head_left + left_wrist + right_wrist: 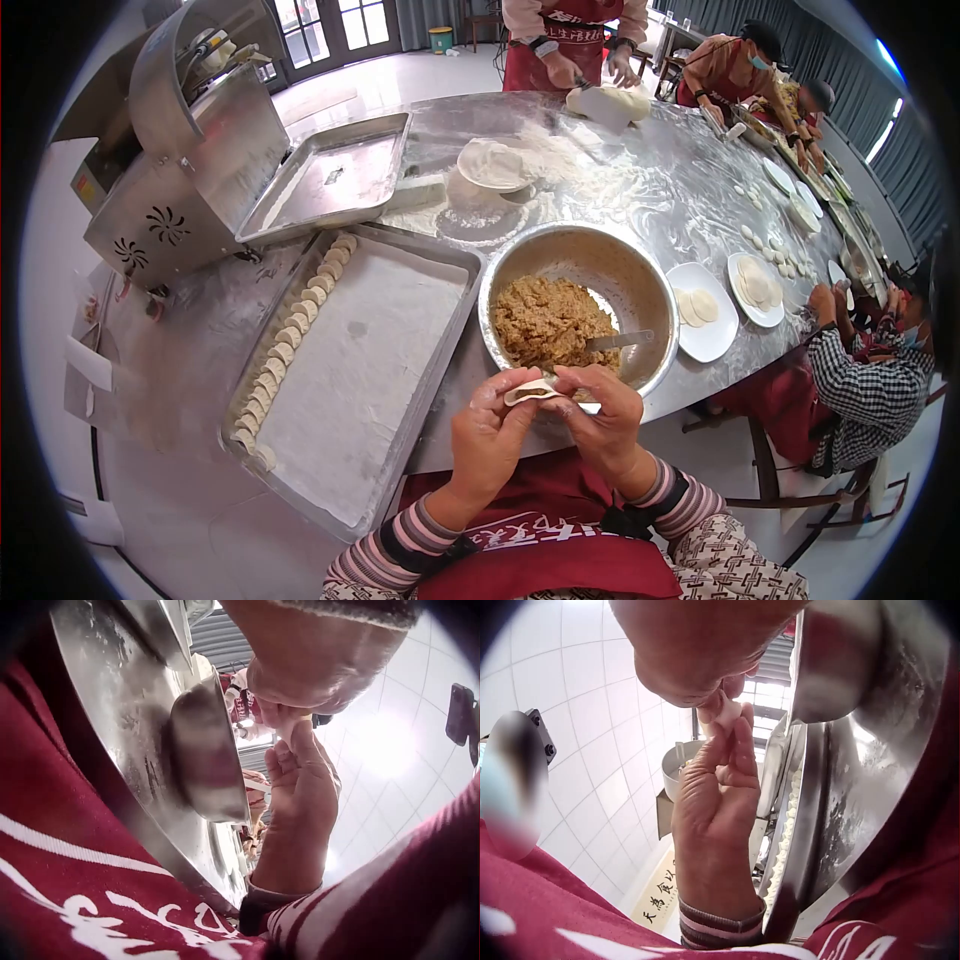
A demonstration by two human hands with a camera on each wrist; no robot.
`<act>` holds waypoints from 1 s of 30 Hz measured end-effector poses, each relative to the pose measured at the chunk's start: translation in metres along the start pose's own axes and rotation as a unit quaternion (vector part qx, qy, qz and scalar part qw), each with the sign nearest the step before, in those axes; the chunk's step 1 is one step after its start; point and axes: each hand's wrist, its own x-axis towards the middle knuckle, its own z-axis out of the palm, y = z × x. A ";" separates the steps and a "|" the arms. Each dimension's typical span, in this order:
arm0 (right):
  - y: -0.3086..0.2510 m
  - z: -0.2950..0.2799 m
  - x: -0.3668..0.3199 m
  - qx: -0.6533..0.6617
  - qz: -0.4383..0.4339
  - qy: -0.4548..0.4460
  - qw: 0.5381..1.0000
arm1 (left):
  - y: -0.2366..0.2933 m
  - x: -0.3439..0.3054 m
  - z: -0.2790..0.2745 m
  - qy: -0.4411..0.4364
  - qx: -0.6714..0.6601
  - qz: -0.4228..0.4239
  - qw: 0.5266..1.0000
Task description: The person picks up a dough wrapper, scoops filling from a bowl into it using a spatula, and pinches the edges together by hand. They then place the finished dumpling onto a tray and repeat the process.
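Observation:
Over the near rim of the steel bowl [650, 275], a half-folded dumpling [532, 391] is held between both hands, brown filling showing in its opening. My left hand [486, 437] pinches its left end between thumb and fingers. The right hand [607, 418] pinches the other end. In the right wrist view the white dough of the dumpling [728, 714] shows between the fingertips of both hands. Brown minced filling [548, 318] heaps inside the bowl, with a flat metal handle [622, 340] sticking out of it.
Left of the bowl, a paper-lined tray [375, 330] carries a row of finished dumplings [284, 352] along its left side. Plates of round wrappers [704, 306] stand right of the bowl. Behind are a flour bowl [492, 165] and another tray [340, 170]. Other people work around the table.

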 end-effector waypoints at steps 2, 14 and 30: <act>0.000 0.000 0.001 0.008 0.014 -0.002 1.000 | -0.008 0.000 -0.002 -0.006 0.133 0.058 0.989; 0.001 -0.010 0.002 -0.057 -0.106 -0.026 0.992 | 0.007 0.011 -0.016 -0.166 0.353 0.270 0.880; 0.006 -0.006 0.004 -0.062 -0.092 -0.036 0.993 | -0.012 -0.001 -0.002 -0.083 0.210 0.111 0.968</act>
